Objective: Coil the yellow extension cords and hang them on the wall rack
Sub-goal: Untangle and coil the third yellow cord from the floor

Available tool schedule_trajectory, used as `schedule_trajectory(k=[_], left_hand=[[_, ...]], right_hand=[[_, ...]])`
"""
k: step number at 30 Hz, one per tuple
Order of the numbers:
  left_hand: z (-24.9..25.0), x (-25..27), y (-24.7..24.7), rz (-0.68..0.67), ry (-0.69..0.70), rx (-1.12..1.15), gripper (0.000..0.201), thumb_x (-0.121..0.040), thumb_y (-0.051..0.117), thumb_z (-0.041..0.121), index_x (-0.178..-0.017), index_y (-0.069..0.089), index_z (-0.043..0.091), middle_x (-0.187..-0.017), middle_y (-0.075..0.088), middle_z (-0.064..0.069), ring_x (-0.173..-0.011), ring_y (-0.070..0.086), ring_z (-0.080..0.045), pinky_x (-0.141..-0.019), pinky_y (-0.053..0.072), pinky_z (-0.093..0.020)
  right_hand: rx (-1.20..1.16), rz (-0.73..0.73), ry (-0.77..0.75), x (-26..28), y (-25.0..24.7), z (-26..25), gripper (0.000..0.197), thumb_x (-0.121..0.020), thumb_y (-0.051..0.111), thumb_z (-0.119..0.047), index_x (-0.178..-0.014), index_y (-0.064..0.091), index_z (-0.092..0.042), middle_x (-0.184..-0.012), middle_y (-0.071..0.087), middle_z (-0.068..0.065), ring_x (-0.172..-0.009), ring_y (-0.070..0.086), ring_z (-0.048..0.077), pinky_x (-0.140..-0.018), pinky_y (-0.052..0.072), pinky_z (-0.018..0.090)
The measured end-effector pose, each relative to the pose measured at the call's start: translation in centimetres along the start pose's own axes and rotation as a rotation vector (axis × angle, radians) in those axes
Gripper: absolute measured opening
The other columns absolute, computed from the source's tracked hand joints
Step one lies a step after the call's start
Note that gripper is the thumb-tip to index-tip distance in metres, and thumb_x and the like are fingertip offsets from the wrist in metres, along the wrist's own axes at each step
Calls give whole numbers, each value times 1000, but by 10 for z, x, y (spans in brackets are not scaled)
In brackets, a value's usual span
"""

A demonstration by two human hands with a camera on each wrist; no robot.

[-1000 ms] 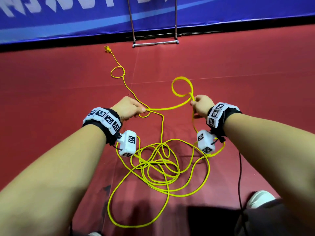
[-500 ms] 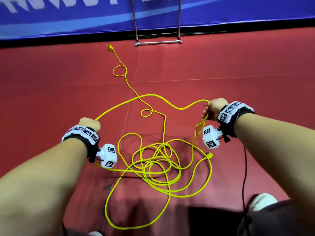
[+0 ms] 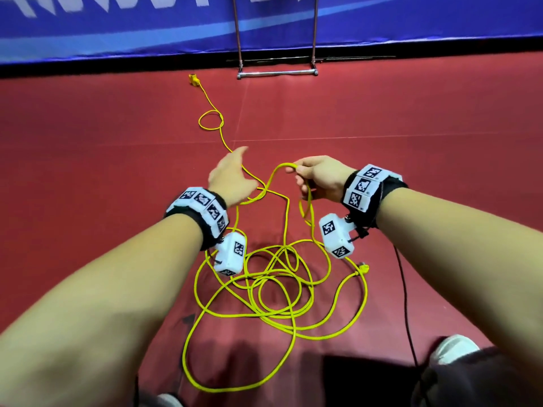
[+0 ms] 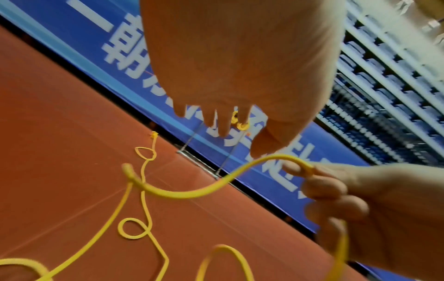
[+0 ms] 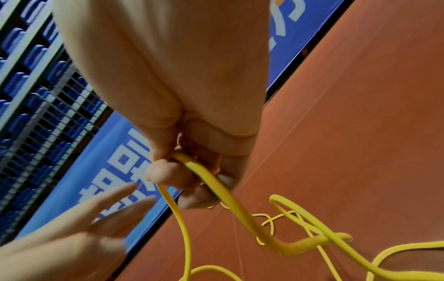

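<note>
A red floor (image 3: 88, 171) meets a blue banner (image 3: 117, 24) along the far wall, with a metal rack (image 3: 277, 72) standing against it. The left hand (image 3: 230, 180) hovers with fingers spread, holding nothing. The right hand (image 3: 318, 179) pinches 1 yellow extension cord (image 3: 276, 292), tangled on the floor below both hands.

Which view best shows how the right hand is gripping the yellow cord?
The right wrist view: the right hand fills it, fingers curled round the yellow cord. The left wrist view shows the grip from the side at its frame edge; the head view shows only the hand's back and a cord loop.
</note>
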State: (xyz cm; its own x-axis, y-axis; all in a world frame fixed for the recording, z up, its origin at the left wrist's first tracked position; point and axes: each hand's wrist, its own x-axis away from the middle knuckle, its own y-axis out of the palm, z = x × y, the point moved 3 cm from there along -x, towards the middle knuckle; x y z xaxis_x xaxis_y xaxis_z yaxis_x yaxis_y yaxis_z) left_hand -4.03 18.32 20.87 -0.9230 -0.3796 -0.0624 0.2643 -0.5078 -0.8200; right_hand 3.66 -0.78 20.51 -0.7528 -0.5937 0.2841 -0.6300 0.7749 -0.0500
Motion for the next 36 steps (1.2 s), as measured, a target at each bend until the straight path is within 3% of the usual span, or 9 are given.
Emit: schedule_trajectory(k=[3, 6, 14, 17, 22, 26, 29, 32, 36], left_hand=[[26, 0, 23, -236, 101, 134, 71, -81, 64, 22, -146, 35, 21, -136, 54, -2, -112, 58, -25, -92, 43, -27], [31, 1, 26, -167, 177, 85, 6, -97, 55, 17, -101, 59, 17, -89, 61, -4, -82, 55, -24, -68, 37, -29], [41, 1, -7, -24, 203, 290, 16, -97, 55, 16, -87, 67, 14, -38, 36, 10, -35, 29, -5, -43, 25, -25], [56, 6, -12, -101, 267, 335, 16, -96, 55, 14, -88, 68, 12, -38, 37, 14, -38, 27, -4, -46, 25, -26], [72, 8, -20, -167, 288, 560, 19, -97, 54, 14, -83, 67, 16, -57, 36, -1, -49, 26, -16, -47, 22, -26], [84, 12, -38, -207, 327, 684, 20, -100, 52, 11, -86, 67, 12, -52, 35, 8, -49, 28, -12, -47, 26, -23], [81, 14, -46, -207, 340, 751, 19, -100, 52, 14, -88, 67, 11, -54, 34, 8, -49, 28, -10, -49, 28, -23], [74, 15, -54, -142, 298, 712, 18, -95, 61, 24, -85, 68, 11, -50, 39, 13, -49, 30, -9, -50, 27, -23], [33, 8, -60, 36, 210, 369, 27, -92, 66, 35, -81, 71, 11, -54, 50, 11, -55, 43, -6, -61, 34, -24]], right_hand=[[11, -117, -24, 3, 13, -10, 16, -101, 48, -7, -105, 63, -8, -64, 52, 2, -52, 49, 12, -58, 54, 30], [127, -126, -76, 5, 12, -13, 8, -91, 63, -2, -95, 65, -9, -63, 56, 3, -57, 53, 15, -61, 56, 32], [596, 29, -184, -7, -13, 13, 29, -77, 75, 6, -77, 55, -14, -69, 57, -5, -56, 52, 3, -61, 44, 16], [686, 123, -139, -14, -20, 29, 36, -76, 80, -5, -87, 48, -15, -77, 53, -4, -66, 50, 12, -60, 42, 16], [812, 242, 25, -22, -33, 60, 98, -73, 85, -26, -150, 25, -16, -141, 50, 14, -125, 53, 30, -103, 43, 37], [759, 151, 135, -20, -38, 77, 110, -77, 82, -35, -157, 9, -16, -154, 36, 14, -139, 40, 29, -113, 34, 38], [741, 84, 139, -16, -27, 81, 68, -86, 74, -29, -144, 44, -7, -131, 61, 13, -120, 58, 25, -102, 46, 29], [626, 90, 193, -9, -20, 83, 21, -100, 54, -18, -112, 63, -4, -82, 72, 8, -70, 62, 19, -51, 50, 16], [353, 293, 323, -5, -40, 87, 22, -102, 47, -13, -95, 60, 4, -58, 69, 10, -53, 61, 27, -53, 55, 35]])
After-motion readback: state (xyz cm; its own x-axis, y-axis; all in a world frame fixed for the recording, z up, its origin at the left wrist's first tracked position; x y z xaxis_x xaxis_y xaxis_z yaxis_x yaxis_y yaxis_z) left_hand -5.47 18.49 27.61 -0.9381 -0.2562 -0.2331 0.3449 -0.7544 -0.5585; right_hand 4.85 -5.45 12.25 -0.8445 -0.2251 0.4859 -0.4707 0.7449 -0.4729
